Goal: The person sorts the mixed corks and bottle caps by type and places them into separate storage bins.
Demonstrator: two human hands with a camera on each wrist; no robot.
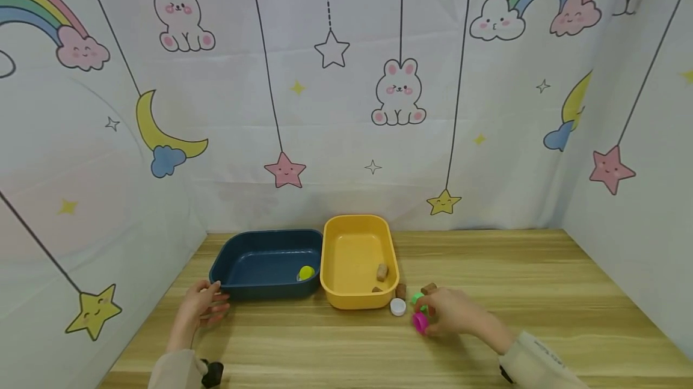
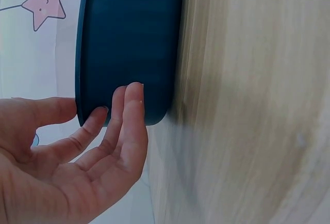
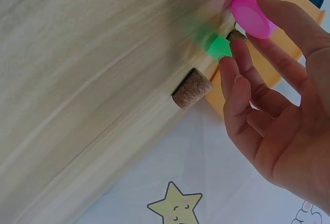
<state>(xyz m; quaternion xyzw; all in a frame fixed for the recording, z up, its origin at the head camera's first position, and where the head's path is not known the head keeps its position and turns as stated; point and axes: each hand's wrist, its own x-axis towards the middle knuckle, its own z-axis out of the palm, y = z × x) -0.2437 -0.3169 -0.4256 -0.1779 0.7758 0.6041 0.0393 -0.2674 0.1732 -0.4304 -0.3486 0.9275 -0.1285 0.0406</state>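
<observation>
My right hand (image 1: 452,312) pinches a magenta cap (image 1: 420,322) between thumb and a finger, seen also in the right wrist view, where the cap (image 3: 252,13) is tilted. A green cap (image 3: 219,47) lies by the other fingers of that hand (image 3: 278,90). Just left of it is a white cap (image 1: 397,306). Beside the blue bin (image 1: 260,293), at its near left corner, my left hand (image 1: 204,305) touches the rim and wall with relaxed fingers; the left wrist view shows the hand (image 2: 87,157) against the bin wall (image 2: 131,33).
The yellow bin (image 1: 357,301) stands right of the blue one, with cork pieces (image 1: 382,272) inside. A yellow-green object (image 1: 305,272) lies in the blue bin. On the wooden table are further corks (image 1: 429,288), one of them (image 3: 192,88) close to my right fingers. A patterned curtain hangs behind.
</observation>
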